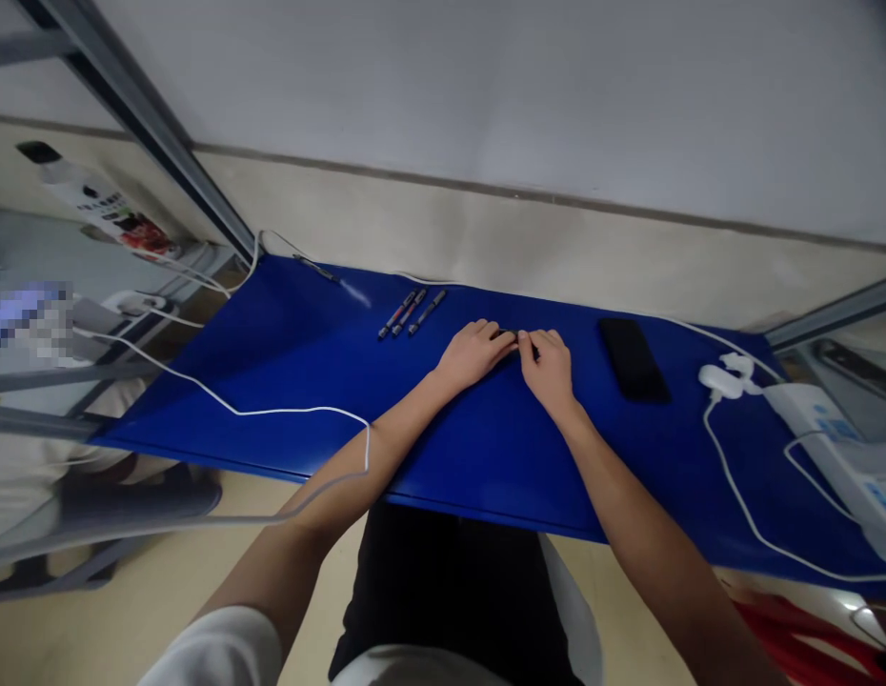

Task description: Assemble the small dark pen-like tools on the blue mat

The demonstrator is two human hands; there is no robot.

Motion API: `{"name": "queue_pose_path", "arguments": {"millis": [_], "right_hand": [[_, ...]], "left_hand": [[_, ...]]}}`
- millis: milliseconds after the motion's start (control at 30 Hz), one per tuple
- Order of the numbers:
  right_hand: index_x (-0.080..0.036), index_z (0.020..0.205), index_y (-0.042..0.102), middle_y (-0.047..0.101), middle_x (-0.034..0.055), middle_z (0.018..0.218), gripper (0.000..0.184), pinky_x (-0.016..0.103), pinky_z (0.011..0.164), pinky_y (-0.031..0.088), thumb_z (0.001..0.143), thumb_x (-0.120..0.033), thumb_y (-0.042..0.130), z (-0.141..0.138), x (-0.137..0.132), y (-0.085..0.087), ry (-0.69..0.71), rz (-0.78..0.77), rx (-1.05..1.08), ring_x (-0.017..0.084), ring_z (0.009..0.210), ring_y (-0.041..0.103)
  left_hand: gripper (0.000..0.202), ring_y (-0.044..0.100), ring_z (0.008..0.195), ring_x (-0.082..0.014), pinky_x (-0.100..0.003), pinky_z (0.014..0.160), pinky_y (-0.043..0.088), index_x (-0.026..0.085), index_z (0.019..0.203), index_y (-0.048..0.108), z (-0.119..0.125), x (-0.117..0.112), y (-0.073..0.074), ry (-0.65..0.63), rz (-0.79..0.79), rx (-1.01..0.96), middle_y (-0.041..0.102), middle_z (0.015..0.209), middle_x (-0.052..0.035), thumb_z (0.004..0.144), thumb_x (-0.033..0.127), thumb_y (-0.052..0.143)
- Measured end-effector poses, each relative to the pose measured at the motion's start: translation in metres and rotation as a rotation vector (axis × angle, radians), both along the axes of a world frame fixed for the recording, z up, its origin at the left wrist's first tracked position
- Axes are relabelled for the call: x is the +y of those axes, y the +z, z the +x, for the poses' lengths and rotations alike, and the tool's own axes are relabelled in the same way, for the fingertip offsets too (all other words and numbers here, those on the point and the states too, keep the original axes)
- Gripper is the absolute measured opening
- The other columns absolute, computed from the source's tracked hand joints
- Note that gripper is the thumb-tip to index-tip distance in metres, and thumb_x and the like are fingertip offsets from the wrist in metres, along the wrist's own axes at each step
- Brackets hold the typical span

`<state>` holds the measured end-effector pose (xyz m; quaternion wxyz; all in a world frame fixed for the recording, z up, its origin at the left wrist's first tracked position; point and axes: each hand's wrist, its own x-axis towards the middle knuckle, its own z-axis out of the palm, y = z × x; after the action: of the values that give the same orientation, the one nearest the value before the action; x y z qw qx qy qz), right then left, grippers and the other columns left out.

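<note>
My left hand (473,353) and my right hand (549,366) meet at the middle of the blue table (286,381). Both are closed in a pinch on a small dark pen-like object (511,335) held between their fingertips, low over the surface. Most of that object is hidden by my fingers. Three dark pens (411,312) lie side by side on the table, to the left of my left hand and a little farther back.
A black phone (633,358) lies flat right of my right hand. A white charger (721,379) and cable sit at the right, beside a white power strip (835,438). A white cable (271,412) loops across the left. Metal frame bars stand at both sides.
</note>
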<state>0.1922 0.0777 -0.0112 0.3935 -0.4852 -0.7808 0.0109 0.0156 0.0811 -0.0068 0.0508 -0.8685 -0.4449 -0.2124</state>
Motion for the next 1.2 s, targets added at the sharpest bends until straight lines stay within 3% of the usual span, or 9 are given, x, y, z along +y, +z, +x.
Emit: {"name": "queue_pose_path", "arguments": {"millis": [433, 667, 833, 1200], "right_hand": [[-0.024, 0.07, 0.047, 0.056, 0.0038, 0.066, 0.039, 0.037, 0.069, 0.039, 0.108, -0.032, 0.042, 0.001, 0.001, 0.001, 0.012, 0.021, -0.011, 0.021, 0.068, 0.048], [-0.023, 0.071, 0.05, 0.055, 0.004, 0.067, 0.04, 0.038, 0.072, 0.042, 0.109, -0.033, 0.039, -0.002, -0.002, 0.0, -0.001, -0.027, 0.019, 0.021, 0.068, 0.048], [-0.024, 0.068, 0.047, 0.055, 0.0041, 0.068, 0.044, 0.037, 0.072, 0.043, 0.109, -0.035, 0.038, -0.004, -0.002, -0.002, -0.003, -0.019, 0.023, 0.02, 0.069, 0.048], [-0.022, 0.073, 0.058, 0.061, 0.0062, 0.074, 0.045, 0.038, 0.078, 0.046, 0.11, -0.035, 0.036, -0.008, -0.002, -0.005, -0.035, -0.038, -0.022, 0.022, 0.076, 0.052]], "left_hand": [[0.047, 0.067, 0.093, -0.0221, -0.035, 0.085, 0.05, 0.019, 0.12, 0.069, 0.001, 0.001, -0.004, 0.015, -0.007, 0.004, 0.072, 0.104, -0.0091, 0.111, 0.044, 0.03], [0.047, 0.071, 0.093, -0.0224, -0.031, 0.069, 0.049, 0.019, 0.113, 0.071, -0.001, -0.005, 0.001, 0.037, -0.057, 0.025, 0.075, 0.1, -0.0103, 0.111, 0.042, 0.03], [0.045, 0.073, 0.089, -0.0219, -0.03, 0.068, 0.05, 0.019, 0.108, 0.07, -0.004, -0.007, 0.003, 0.049, -0.082, 0.04, 0.076, 0.102, -0.0103, 0.111, 0.041, 0.031], [0.047, 0.073, 0.083, -0.0209, -0.029, 0.059, 0.045, 0.02, 0.101, 0.07, -0.006, -0.009, 0.003, 0.065, -0.062, 0.029, 0.075, 0.09, -0.007, 0.112, 0.042, 0.03]]}}
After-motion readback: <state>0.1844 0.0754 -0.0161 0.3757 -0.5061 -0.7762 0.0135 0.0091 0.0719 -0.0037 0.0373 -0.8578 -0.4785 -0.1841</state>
